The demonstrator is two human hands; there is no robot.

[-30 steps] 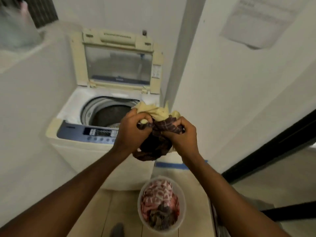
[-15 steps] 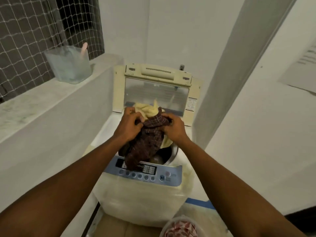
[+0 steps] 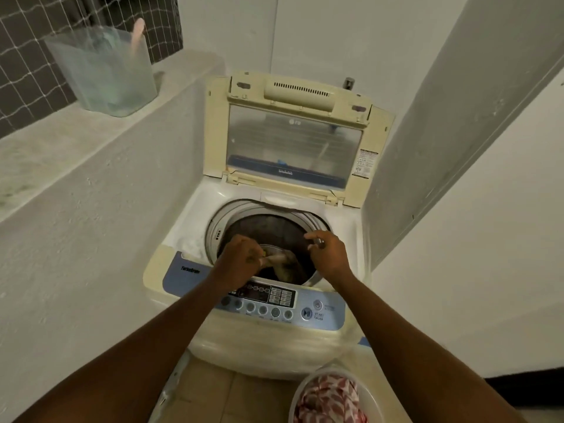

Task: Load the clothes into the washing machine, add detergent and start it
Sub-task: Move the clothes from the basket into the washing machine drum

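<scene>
The top-loading washing machine (image 3: 341, 215) stands with its lid (image 3: 293, 141) raised. Both my hands hover over the drum opening (image 3: 268, 227). My left hand (image 3: 241, 259) curls its fingers on the edge of a yellow cloth (image 3: 279, 261) that hangs into the drum beside a dark garment (image 3: 297, 271). My right hand (image 3: 329, 254) is at the drum's right rim, fingers apart and holding nothing. A round laundry basket (image 3: 367, 392) on the floor at the lower right holds a red and white cloth (image 3: 331, 401).
A translucent tub (image 3: 103, 71) with a pink handle (image 3: 136, 33) sticking out sits on the concrete ledge (image 3: 61, 154) to the left. The blue control panel (image 3: 268, 300) with its start/pause button (image 3: 306, 313) faces me. White walls close in on both sides.
The bundle of yellow and dark checked clothes went from above the panel down into the drum. My right hand has let go of it. The view came closer to the machine.
</scene>
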